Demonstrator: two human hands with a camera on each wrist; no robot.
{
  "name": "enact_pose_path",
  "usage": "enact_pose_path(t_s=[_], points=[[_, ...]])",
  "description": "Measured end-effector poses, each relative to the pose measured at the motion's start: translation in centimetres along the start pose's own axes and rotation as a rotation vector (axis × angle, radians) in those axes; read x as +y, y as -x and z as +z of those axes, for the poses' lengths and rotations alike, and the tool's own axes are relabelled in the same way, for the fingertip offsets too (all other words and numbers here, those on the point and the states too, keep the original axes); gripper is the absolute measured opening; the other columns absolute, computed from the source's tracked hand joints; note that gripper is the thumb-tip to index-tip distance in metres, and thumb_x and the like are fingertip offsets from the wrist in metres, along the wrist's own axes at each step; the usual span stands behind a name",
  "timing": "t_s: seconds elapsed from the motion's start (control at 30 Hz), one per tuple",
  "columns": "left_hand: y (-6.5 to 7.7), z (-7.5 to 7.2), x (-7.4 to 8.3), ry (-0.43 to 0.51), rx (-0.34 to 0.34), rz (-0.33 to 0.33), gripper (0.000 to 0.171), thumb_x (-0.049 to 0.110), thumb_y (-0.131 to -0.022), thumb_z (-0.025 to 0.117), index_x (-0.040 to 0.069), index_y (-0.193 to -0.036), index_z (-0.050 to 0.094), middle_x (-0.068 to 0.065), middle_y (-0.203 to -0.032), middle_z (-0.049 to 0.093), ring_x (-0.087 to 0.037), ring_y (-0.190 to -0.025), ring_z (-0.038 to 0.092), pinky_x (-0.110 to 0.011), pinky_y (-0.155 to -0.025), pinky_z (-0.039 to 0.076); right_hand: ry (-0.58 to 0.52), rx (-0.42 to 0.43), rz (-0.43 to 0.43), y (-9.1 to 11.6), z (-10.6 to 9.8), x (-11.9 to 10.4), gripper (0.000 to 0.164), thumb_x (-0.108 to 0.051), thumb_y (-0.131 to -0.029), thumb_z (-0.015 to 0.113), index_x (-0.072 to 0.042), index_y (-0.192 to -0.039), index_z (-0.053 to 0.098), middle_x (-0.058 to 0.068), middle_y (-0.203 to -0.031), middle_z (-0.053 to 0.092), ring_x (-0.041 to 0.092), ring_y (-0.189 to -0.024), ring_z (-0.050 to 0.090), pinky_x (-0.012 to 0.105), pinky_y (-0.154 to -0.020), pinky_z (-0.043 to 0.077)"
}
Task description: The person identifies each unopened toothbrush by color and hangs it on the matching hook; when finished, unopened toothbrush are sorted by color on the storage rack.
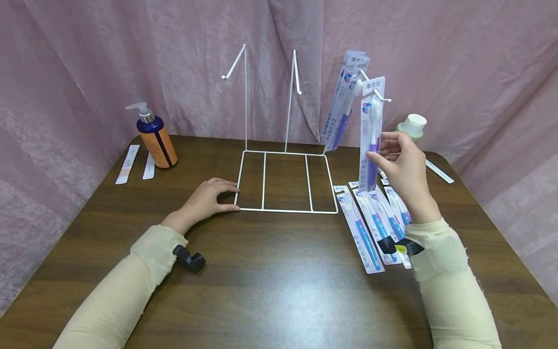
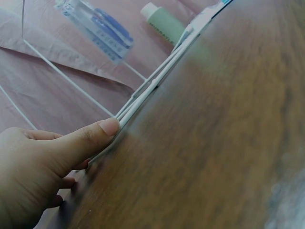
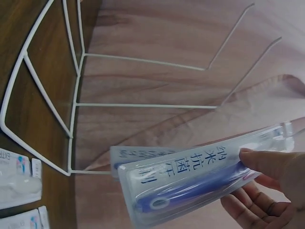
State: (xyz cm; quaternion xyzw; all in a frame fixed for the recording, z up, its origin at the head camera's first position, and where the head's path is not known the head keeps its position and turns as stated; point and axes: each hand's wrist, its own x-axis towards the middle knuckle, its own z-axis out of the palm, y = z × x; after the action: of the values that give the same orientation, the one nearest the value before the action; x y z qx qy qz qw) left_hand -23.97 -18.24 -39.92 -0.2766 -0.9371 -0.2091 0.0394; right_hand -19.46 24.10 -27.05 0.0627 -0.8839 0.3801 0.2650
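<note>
A white wire display rack (image 1: pixel 287 211) stands on the table, with upright wires that end in arms pointing forward. My left hand (image 1: pixel 211 198) holds the rack's front left base corner; in the left wrist view its thumb (image 2: pixel 108 127) lies on the wire. My right hand (image 1: pixel 403 167) pinches a packaged toothbrush (image 1: pixel 370 140) with a purple handle, thumb in front and fingers behind. The top of its card overlaps the tip of the right-hand rack arm (image 1: pixel 381 97). Further back on that arm hang several purple packaged toothbrushes (image 1: pixel 342 104).
Several blue packaged toothbrushes (image 1: pixel 359 232) lie on the table below my right hand. An orange and blue pump bottle (image 1: pixel 157 140) stands at the back left, beside two flat white packets (image 1: pixel 128 165). Behind my right hand is a green bottle (image 1: pixel 411 127) with a white cap.
</note>
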Motion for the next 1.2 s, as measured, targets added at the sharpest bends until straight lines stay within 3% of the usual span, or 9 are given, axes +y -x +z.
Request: enact_pose_path(t_s=[0.37,0.77,1.07,1.2], points=[[0.1,0.2,-0.2,-0.001,-0.006,-0.004,0.055,0.042,-0.078,0.077,0.013,-0.123,0.066,-0.008,-0.135,0.060,-0.031,-0.129,0.048,-0.056,-0.109,0.034,-0.088,0.022,0.020,-2.8,3.0,0.9,0.043,-0.008,-0.083,0.074,0.009,-0.118,0.054,0.018,-0.099,0.062,-0.007,-0.077,0.050,0.004,-0.072,0.044],[0.1,0.3,0.0,0.012,0.003,-0.002,0.055,0.042,-0.078,0.077,0.013,-0.123,0.066,-0.009,-0.135,0.059,-0.031,-0.128,0.049,-0.054,-0.109,0.034,-0.064,0.081,0.083,-4.8,5.1,1.1,0.043,-0.014,-0.084,0.075,0.004,-0.118,0.057,0.019,-0.104,0.066,-0.006,-0.077,0.050,0.006,-0.073,0.047],[-0.1,0.2,0.0,0.006,-0.015,-0.012,0.055,0.043,-0.079,0.077,0.013,-0.124,0.065,-0.009,-0.136,0.059,-0.031,-0.128,0.048,-0.054,-0.109,0.033,-0.038,0.040,0.058,-5.5,5.3,1.1,0.042,-0.015,-0.085,0.073,0.004,-0.120,0.058,0.020,-0.106,0.069,0.018,-0.091,0.062,0.012,-0.079,0.050],[-0.1,0.1,0.0,0.006,-0.015,-0.010,0.055,0.042,-0.078,0.077,0.013,-0.124,0.065,-0.009,-0.136,0.059,-0.030,-0.128,0.048,-0.054,-0.109,0.033,-0.024,0.030,0.044,-5.6,5.0,1.0,0.042,-0.016,-0.085,0.073,0.001,-0.121,0.060,0.019,-0.107,0.069,0.004,-0.084,0.060,0.011,-0.079,0.050]])
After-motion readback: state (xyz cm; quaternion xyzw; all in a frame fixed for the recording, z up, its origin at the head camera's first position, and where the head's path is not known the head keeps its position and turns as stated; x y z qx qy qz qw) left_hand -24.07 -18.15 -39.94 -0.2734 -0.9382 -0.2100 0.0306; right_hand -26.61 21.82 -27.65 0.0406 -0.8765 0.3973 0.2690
